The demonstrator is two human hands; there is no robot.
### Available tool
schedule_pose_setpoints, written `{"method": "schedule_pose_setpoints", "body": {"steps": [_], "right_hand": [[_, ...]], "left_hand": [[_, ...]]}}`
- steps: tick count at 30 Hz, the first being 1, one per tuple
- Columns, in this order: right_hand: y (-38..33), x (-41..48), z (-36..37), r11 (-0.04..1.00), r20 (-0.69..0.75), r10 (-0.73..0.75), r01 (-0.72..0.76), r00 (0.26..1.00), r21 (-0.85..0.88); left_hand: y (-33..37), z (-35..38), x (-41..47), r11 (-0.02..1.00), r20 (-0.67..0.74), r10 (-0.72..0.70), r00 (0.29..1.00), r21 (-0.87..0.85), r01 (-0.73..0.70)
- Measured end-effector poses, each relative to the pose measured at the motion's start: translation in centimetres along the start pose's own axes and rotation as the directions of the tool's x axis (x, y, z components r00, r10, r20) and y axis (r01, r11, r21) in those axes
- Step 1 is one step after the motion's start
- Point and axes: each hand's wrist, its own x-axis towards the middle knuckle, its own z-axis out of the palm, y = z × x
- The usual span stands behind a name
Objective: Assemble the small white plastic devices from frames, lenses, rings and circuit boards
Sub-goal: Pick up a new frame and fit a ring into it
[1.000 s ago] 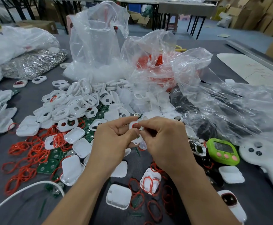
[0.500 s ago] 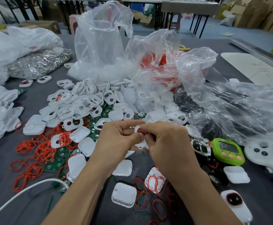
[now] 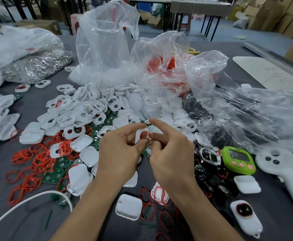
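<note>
**Seating a red ring in a white frame, head view**

Both hands meet above the middle of the grey table (image 3: 11, 225); the left hand (image 3: 121, 153) pinches a small white frame (image 3: 139, 133) between thumb and forefinger, holding it upright; a red ring (image 3: 145, 135) lies in the frame's round opening. The right hand (image 3: 170, 153) grips the frame's right edge at the ring with thumb and curled fingers, its forefinger (image 3: 159, 125) raised straight and apart from the part.

Just behind the hands lies a heap of white frames (image 3: 83, 112); to the left, loose red rings (image 3: 32, 164) mix with green circuit boards (image 3: 54, 176) and shallow white covers (image 3: 83, 142). Near the right wrist lies a pile of black parts (image 3: 206, 173); beside it stand a green timer (image 3: 238, 160) and a white controller (image 3: 285, 173); a finished device (image 3: 246, 216) lies at lower right. Clear plastic bags (image 3: 107, 40) stand behind the heap, one holding red rings (image 3: 165, 66); a white cable (image 3: 20, 204) curves across the lower left.
</note>
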Motion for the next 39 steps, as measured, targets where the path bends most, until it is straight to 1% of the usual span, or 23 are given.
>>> {"method": "schedule_pose_setpoints", "body": {"steps": [2,5,8,13,14,16,18,20,22,23,26,27,28,29,31,33,35,37,39], "right_hand": [[0.3,0.0,-0.1,0.998,0.038,0.047,-0.049,0.998,0.050],[0.6,-0.1,0.1,0.992,0.059,0.064,-0.070,0.996,0.106],[0.5,-0.2,0.4,0.988,0.055,0.058,-0.065,0.997,0.140],[1.4,-0.2,0.8,0.992,0.030,0.022,-0.026,0.999,0.120],[1.5,-0.2,0.8,0.993,0.025,0.005,-0.008,1.000,0.115],[1.7,0.3,0.5,0.993,0.002,0.003,-0.003,1.000,0.121],[2.4,1.3,0.0,0.974,0.005,0.062,-0.062,0.998,0.217],[2.7,2.4,-0.8,0.921,0.108,0.116,-0.148,0.987,0.362],[3.2,3.2,-1.6,0.842,0.243,0.126,-0.233,0.962,0.487],[3.3,3.4,-1.9,0.805,0.306,0.129,-0.280,0.943,0.523],[3.4,3.7,-2.4,0.738,0.463,0.135,-0.401,0.876,0.543],[3.4,3.6,-2.3,0.729,0.497,0.130,-0.423,0.858,0.539],[3.4,3.5,-2.3,0.736,0.500,0.122,-0.416,0.858,0.534],[3.3,3.4,-2.3,0.756,0.481,0.113,-0.389,0.869,0.526],[3.3,3.2,-2.2,0.794,0.411,0.102,-0.323,0.906,0.515],[3.3,3.0,-1.9,0.817,0.342,0.121,-0.289,0.932,0.499],[3.3,3.0,-1.5,0.842,0.293,0.157,-0.283,0.943,0.459],[3.2,3.1,-1.3,0.840,0.310,0.189,-0.317,0.932,0.440],[3.1,3.3,-1.3,0.801,0.368,0.210,-0.375,0.906,0.467]], "left_hand": [[-0.1,0.1,0.0,1.000,-0.008,-0.001,1.000,0.029,0.001],[-0.4,0.1,0.0,0.994,-0.037,0.010,0.999,0.107,-0.006],[-0.6,0.1,0.0,0.986,-0.060,0.014,0.998,0.165,-0.004],[-0.3,0.3,-0.3,0.975,-0.079,0.031,0.996,0.221,-0.013],[-0.1,0.2,-0.3,0.981,-0.079,0.006,0.997,0.194,0.009],[0.1,-0.1,-0.2,0.994,-0.038,-0.067,0.997,0.082,0.070],[0.1,-0.4,0.0,0.991,0.048,-0.126,0.991,-0.030,0.127],[0.4,-0.4,-0.1,0.977,0.141,-0.150,0.979,-0.134,0.169],[0.6,-0.3,-0.2,0.957,0.202,-0.160,0.966,-0.209,0.202],[0.7,-0.4,-0.1,0.943,0.223,-0.169,0.960,-0.247,0.224],[0.9,-0.9,0.2,0.844,0.308,-0.207,0.929,-0.423,0.329],[0.9,-1.0,0.4,0.810,0.334,-0.216,0.917,-0.464,0.360],[0.9,-1.1,0.4,0.785,0.354,-0.225,0.908,-0.486,0.384],[0.9,-1.1,0.4,0.776,0.366,-0.231,0.901,-0.489,0.398],[1.0,-1.0,0.3,0.800,0.365,-0.231,0.902,-0.455,0.390],[1.1,-0.8,0.2,0.838,0.335,-0.224,0.915,-0.412,0.357],[1.2,-0.7,0.3,0.858,0.288,-0.217,0.933,-0.400,0.323],[1.5,-0.5,0.2,0.876,0.228,-0.214,0.950,-0.385,0.289],[1.7,-0.1,0.1,0.917,0.139,-0.197,0.970,-0.325,0.233]]}}
